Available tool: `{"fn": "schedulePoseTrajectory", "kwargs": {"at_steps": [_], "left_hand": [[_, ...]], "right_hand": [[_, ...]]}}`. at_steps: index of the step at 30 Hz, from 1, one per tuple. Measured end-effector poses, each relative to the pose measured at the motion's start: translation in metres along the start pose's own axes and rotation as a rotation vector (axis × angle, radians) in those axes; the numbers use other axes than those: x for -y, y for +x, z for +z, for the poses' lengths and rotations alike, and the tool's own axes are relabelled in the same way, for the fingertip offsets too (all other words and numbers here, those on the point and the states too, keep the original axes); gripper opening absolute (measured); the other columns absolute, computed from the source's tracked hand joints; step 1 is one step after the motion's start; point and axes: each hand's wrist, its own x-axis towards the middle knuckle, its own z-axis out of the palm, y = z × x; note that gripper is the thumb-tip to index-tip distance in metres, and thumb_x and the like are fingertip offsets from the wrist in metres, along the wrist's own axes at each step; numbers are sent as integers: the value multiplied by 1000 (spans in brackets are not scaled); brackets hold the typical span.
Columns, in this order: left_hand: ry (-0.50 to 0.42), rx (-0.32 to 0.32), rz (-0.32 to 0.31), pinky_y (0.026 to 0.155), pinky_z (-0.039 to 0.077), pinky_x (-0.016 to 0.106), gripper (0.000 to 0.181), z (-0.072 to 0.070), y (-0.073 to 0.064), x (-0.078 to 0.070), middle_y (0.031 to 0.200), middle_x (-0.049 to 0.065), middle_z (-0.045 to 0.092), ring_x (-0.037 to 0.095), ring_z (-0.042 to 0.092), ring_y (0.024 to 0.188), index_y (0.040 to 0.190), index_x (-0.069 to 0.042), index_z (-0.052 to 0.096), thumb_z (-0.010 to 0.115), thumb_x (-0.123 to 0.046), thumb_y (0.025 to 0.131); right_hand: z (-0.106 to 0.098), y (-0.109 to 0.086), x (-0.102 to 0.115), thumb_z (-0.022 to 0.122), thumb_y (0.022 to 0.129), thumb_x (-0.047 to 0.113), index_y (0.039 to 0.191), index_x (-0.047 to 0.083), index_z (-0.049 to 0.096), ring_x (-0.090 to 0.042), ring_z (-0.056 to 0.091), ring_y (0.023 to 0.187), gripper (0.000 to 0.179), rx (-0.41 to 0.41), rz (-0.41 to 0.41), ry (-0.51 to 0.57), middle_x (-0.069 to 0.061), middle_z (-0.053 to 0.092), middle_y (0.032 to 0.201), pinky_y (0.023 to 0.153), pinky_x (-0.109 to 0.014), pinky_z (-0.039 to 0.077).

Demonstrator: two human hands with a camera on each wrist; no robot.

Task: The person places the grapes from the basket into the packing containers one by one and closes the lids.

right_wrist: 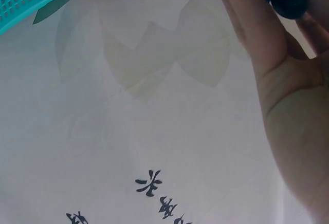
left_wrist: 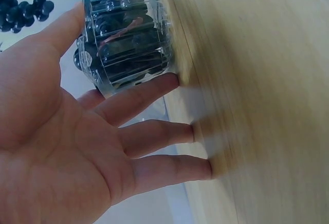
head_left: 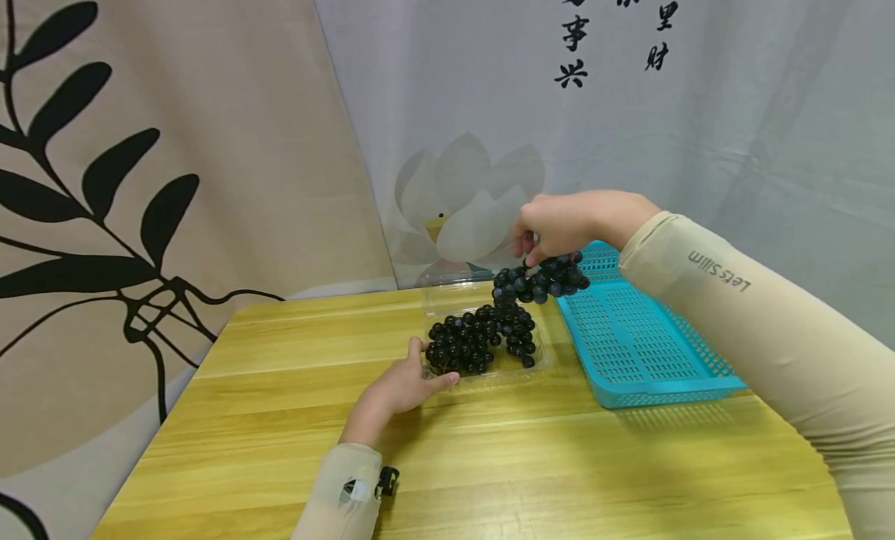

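Free tabletop (head_left: 294, 384) leftward, clear container (left_wrist: 134, 44) and basket (head_left: 650, 353) (rimmed) blocking rightward

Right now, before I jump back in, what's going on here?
A person's right hand pinches a bunch of dark grapes, holding it up. More grapes sit in the clear container, where the left hand touches the left end. The turquoise basket stands on the wooden table, right of the container.

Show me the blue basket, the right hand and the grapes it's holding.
Blue basket (head_left: 639, 342): head view, its mesh bottom.
Right hand (head_left: 561, 222): head view, middle of the hand.
Held grapes (head_left: 541, 282): head view, middle of the bunch.
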Motion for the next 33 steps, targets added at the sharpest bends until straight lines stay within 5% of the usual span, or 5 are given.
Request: {"fn": "schedulePoseTrajectory", "kwargs": {"at_steps": [10,26,33], "left_hand": [[1,-4,1,110,52,63,87,0,0,-1,141,36,62,48,65,127,157,-12,27,67,-63,99],[6,-4,-6,107,54,61,85,0,0,-2,139,36,64,47,67,124,155,-12,28,67,-63,99],[7,-2,-8,107,54,61,85,0,-1,-2,139,36,63,46,67,126,155,-12,28,66,-63,99]], "right_hand": [[19,12,13,71,103,17,120,16,77,-17,67,100,17,29,-57,-6,-1,73,111,93,-39,59],[49,26,27,72,104,19,115,17,75,-15,53,88,12,83,-102,-2,1,56,92,81,-34,48],[61,32,33,72,103,18,119,15,75,-13,65,96,16,97,-106,-9,0,70,110,90,-36,59]]}}
